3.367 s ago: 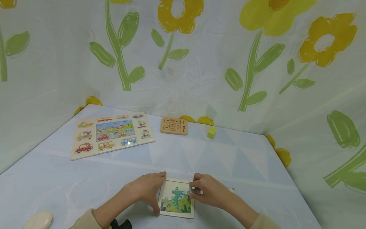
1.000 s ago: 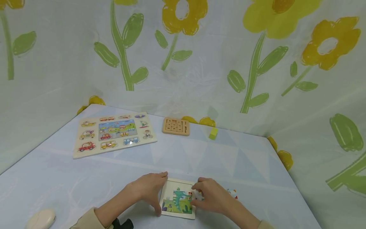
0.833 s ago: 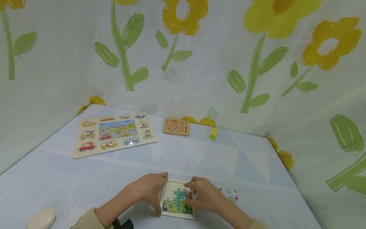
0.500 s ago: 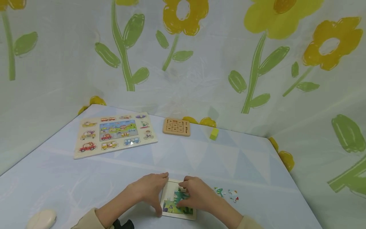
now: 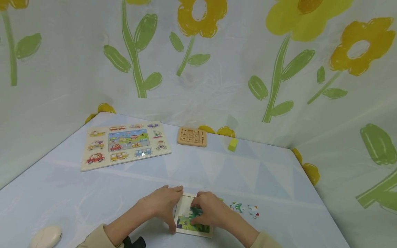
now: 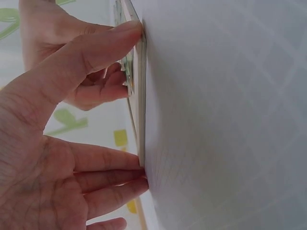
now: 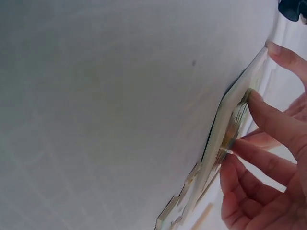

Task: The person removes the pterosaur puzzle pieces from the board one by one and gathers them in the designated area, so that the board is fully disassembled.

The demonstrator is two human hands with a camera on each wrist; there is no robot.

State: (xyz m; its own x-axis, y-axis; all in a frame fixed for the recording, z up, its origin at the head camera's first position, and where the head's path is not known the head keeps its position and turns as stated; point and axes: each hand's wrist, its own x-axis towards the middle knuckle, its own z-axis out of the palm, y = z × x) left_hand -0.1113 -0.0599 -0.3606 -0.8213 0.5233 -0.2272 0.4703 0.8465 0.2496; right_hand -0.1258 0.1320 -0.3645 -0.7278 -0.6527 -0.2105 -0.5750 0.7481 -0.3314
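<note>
A small jigsaw puzzle tray (image 5: 195,234) with a pale frame lies at the near middle of the table, partly filled with dinosaur-scene pieces. My left hand (image 5: 162,206) holds its left side; in the left wrist view the thumb meets the frame edge (image 6: 140,100) at one end and the fingertips at the other. Over the tray, my right hand (image 5: 214,209) pinches a green dinosaur puzzle piece (image 5: 195,211) between thumb and fingers. The right wrist view shows the thumb and index finger at the edges of the pieces (image 7: 236,120). The hand hides the tray's upper right.
Loose puzzle pieces (image 5: 237,207) lie right of the tray, one (image 5: 253,211) farther out. Behind are a vehicle puzzle board (image 5: 124,162), a wooden number puzzle (image 5: 192,137) and a yellow-green block (image 5: 232,144). A white rounded object (image 5: 46,236) sits front left.
My right hand has moved left from the tray's right edge onto the dinosaur, its thumb and fingers drawing closer together. Loose pieces at the right are now uncovered. My left hand stays in place.
</note>
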